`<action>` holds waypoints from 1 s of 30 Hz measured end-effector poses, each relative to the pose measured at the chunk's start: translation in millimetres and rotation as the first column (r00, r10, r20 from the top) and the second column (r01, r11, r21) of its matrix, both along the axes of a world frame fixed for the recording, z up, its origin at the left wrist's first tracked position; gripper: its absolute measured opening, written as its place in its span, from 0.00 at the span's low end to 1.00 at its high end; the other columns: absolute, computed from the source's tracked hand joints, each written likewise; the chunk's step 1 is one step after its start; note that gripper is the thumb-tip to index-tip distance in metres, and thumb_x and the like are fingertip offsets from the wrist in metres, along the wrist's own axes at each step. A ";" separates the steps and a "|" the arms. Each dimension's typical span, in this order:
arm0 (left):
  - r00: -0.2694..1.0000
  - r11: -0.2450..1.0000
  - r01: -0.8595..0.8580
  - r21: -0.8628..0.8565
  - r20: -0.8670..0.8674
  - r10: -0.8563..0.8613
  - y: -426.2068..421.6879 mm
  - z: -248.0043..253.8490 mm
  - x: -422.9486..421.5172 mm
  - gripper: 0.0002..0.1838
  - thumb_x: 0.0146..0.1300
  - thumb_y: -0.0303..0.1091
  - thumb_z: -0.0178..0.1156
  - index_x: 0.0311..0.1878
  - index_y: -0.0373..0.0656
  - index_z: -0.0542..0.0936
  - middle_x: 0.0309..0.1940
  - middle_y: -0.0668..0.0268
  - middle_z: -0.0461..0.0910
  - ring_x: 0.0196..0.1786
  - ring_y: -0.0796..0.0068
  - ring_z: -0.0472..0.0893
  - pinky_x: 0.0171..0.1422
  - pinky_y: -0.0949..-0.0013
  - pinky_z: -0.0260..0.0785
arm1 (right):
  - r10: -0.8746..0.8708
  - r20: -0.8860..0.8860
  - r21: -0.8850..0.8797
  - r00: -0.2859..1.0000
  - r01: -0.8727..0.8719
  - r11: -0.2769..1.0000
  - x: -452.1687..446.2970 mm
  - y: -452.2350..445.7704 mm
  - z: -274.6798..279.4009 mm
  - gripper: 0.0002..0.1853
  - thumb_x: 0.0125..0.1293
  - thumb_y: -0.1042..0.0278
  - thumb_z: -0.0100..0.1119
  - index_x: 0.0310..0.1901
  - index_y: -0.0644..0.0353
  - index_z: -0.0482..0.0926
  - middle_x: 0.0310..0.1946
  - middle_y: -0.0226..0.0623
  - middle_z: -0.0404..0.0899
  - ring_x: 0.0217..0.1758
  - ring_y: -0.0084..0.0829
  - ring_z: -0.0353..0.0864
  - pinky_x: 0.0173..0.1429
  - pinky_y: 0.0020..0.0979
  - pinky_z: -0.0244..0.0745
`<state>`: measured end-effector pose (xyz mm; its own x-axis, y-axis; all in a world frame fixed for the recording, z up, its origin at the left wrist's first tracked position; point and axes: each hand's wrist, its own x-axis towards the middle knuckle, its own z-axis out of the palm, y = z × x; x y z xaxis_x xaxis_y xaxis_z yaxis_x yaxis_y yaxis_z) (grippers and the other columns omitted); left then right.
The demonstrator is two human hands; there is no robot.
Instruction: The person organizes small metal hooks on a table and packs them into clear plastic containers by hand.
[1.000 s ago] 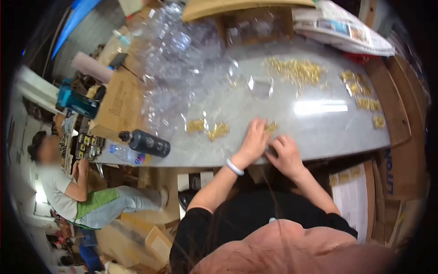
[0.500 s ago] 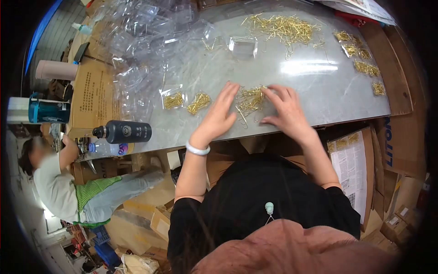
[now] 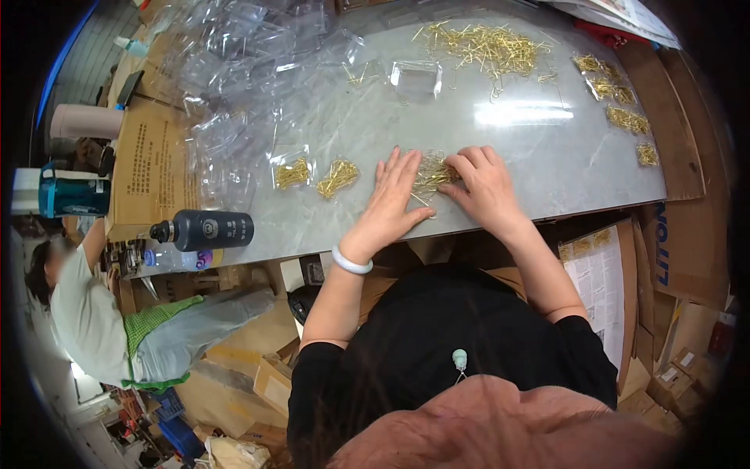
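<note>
A small heap of gold wire hooks (image 3: 431,173) lies on the grey table between my hands. My left hand (image 3: 392,191) is flat at its left side, fingers stretched out and thumb apart, touching the edge of the heap. At the right side, my right hand (image 3: 486,187) curls its fingers and thumb around some of the hooks. To the left lie a loose bunch of gold hooks (image 3: 338,179) and a clear plastic box (image 3: 279,156) with more hooks in it. A large pile of gold hooks (image 3: 492,48) spreads at the far side.
Many clear plastic boxes (image 3: 234,70) are heaped at the left, and one clear box (image 3: 416,80) stands apart. Several packed hook bunches (image 3: 627,119) line the right edge. A dark bottle (image 3: 209,230) lies near the front edge. Another person (image 3: 90,305) is at the left.
My hands have moved closer together around the heap, squeezing it narrower. The right fingers have curled in toward the thumb. The view has shifted slightly.
</note>
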<state>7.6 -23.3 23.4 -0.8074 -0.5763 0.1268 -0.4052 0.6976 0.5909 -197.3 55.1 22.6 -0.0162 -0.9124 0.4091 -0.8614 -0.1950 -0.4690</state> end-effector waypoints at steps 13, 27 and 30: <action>0.993 0.993 -0.098 -0.071 -0.077 0.092 12.3 -11.2 -24.5 0.45 0.60 0.34 0.69 0.75 0.31 0.56 0.71 0.41 0.58 0.78 0.37 0.54 0.81 0.41 0.46 | 0.046 0.183 -0.017 0.982 -0.044 0.999 -1.9 21.3 7.5 0.26 0.60 0.71 0.68 0.60 0.63 0.74 0.58 0.48 0.75 0.61 0.50 0.73 0.65 0.44 0.71; 0.977 0.977 -0.153 -0.150 -0.171 0.127 27.2 -24.2 -35.9 0.41 0.60 0.30 0.68 0.73 0.33 0.60 0.68 0.46 0.62 0.75 0.39 0.59 0.79 0.39 0.48 | -0.019 0.186 -0.074 0.982 0.034 0.997 -6.8 25.4 2.6 0.25 0.63 0.71 0.66 0.62 0.66 0.73 0.64 0.51 0.72 0.69 0.52 0.69 0.71 0.46 0.66; 0.985 0.969 -0.140 -0.206 -0.133 0.114 28.5 -25.7 -37.2 0.38 0.62 0.30 0.67 0.72 0.33 0.61 0.67 0.46 0.63 0.74 0.39 0.60 0.78 0.38 0.49 | 0.101 0.009 -0.002 0.995 -0.101 0.995 -1.1 32.6 -0.7 0.28 0.61 0.67 0.68 0.62 0.66 0.73 0.64 0.51 0.72 0.69 0.52 0.69 0.72 0.48 0.65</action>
